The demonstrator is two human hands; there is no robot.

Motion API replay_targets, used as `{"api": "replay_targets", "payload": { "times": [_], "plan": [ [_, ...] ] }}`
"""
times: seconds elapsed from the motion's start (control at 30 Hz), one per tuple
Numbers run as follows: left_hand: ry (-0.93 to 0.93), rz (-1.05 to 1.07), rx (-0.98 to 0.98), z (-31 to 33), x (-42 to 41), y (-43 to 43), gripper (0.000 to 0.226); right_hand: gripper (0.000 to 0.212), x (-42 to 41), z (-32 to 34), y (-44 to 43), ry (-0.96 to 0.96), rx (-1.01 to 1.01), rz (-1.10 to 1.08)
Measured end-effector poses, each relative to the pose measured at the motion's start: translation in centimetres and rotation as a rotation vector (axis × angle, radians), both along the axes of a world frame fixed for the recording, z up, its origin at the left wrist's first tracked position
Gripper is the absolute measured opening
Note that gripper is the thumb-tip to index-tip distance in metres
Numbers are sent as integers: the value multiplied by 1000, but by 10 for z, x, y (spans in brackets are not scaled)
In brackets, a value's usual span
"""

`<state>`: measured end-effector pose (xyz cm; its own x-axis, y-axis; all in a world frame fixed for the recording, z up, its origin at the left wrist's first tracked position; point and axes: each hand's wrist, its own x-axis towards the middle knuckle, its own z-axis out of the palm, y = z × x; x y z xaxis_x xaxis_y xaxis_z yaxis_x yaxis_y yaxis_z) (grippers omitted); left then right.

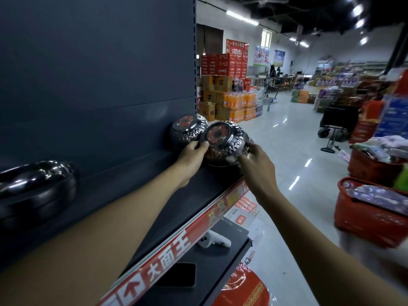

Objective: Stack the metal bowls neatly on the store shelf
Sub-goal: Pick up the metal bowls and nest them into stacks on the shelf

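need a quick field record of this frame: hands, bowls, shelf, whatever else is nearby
left hand: grips the left side of the front bowl
right hand: grips the same bowl's right side
front bowl: upside down, red label on its base, at the right end of the shelf
rear bowl: upside down, behind it, against the back panel
under front bowl: another rim shows; count unclear
shelf, far left: dark round stack
lower shelf: black phone, white controller
aisle, right: red baskets, filled
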<state>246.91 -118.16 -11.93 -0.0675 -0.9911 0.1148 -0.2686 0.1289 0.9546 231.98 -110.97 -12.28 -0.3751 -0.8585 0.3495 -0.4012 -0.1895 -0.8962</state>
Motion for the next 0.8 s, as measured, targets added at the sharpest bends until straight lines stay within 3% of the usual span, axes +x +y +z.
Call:
{"api": "replay_targets", "payload": {
  "times": [0.3, 0.53, 0.8],
  "plan": [
    [96, 58, -101, 7, 29, 42, 17, 35, 25, 8, 35, -66, -91, 37],
    [144, 112, -155, 4, 82, 111, 28, 45, 63, 2, 67, -56, -82, 123],
    [62, 75, -269, -1, 144, 187, 70, 87, 105, -3, 102, 14, -106, 315]
  ]
}}
